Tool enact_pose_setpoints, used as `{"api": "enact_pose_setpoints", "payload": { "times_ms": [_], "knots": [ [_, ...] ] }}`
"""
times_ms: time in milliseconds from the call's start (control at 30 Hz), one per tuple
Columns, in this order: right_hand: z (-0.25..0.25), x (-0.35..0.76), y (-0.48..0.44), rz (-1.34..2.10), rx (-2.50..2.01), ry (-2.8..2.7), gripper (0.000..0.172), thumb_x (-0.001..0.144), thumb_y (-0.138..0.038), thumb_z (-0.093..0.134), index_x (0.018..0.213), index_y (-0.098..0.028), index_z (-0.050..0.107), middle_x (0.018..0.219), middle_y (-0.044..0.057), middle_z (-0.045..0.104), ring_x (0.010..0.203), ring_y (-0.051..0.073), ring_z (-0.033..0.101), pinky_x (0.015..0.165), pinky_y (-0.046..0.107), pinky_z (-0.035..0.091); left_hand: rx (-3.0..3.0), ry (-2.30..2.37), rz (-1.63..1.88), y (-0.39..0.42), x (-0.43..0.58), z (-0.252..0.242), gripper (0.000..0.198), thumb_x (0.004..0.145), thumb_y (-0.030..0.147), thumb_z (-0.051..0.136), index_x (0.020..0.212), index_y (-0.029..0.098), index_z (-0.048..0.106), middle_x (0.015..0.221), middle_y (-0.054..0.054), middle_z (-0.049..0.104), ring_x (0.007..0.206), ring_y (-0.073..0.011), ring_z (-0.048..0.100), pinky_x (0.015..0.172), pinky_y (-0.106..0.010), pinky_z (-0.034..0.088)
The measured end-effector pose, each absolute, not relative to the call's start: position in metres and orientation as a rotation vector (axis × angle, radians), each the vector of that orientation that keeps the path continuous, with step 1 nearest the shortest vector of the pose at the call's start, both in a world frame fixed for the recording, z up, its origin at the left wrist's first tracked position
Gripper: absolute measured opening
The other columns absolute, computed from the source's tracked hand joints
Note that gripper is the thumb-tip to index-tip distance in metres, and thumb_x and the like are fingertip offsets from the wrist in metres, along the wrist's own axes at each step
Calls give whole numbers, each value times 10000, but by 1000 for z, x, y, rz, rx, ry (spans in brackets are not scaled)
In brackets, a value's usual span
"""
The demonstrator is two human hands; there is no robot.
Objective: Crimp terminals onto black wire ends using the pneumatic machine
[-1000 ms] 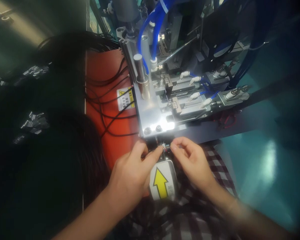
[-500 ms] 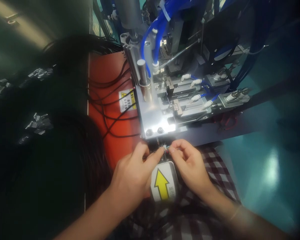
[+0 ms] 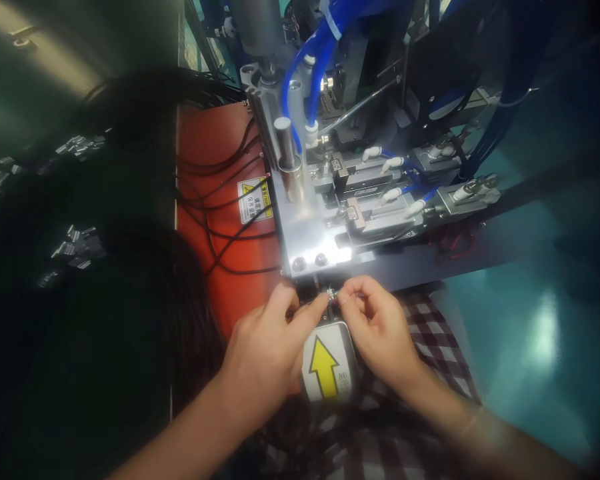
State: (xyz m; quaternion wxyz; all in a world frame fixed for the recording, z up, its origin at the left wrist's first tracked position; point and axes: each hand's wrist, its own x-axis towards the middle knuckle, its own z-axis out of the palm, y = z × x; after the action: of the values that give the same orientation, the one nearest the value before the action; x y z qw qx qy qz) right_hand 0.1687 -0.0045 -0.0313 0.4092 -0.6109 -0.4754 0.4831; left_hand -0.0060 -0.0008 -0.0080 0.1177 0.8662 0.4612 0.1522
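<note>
My left hand [image 3: 267, 340] is at the machine's front edge, its fingers curled and partly hidden, its thumb pressed against a small shiny metal piece [image 3: 331, 293]. From the other side my right hand [image 3: 377, 320] pinches at the same spot, thumb and forefinger together. A hint of red shows beside the metal piece, which is too small to name. Just above both hands is the brightly lit metal block [image 3: 313, 247] of the machine. Below the fingertips sits a white plate with a yellow arrow [image 3: 324, 367].
Black cables [image 3: 225, 233] lie across the orange surface [image 3: 220, 287] at left, by a warning label [image 3: 255, 200]. Bundled cables with shiny metal ends [image 3: 80, 247] lie further left. Blue air hoses [image 3: 323, 53] and small cylinders [image 3: 380, 217] crowd the machine behind.
Almost nothing differs. My right hand's fingers have shifted very slightly at the small metal piece, while my left hand has kept its place.
</note>
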Motion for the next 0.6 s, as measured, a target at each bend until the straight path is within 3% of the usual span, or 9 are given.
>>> {"api": "enact_pose_setpoints", "payload": {
  "times_ms": [333, 600],
  "knots": [
    [-27, 176, -4, 1705, -1497, -955, 255, 796, -404, 626, 749, -156, 589, 670, 0, 536, 583, 115, 466, 483, 229, 358, 2541, 1349, 423, 0, -6, -7, 415, 886, 183, 422, 1266, 206, 588, 832, -37, 453, 647, -141, 523, 507, -232, 455],
    [-24, 174, -7, 902, -1479, -1453, 115, 837, -142, 572, 725, -166, 580, 678, -10, 519, 555, 98, 458, 517, 234, 389, 2520, 1352, 456, -1, -6, -9, 407, 896, 195, 419, 1266, 208, 588, 839, -39, 462, 637, -134, 516, 500, -225, 452]
  ]
}}
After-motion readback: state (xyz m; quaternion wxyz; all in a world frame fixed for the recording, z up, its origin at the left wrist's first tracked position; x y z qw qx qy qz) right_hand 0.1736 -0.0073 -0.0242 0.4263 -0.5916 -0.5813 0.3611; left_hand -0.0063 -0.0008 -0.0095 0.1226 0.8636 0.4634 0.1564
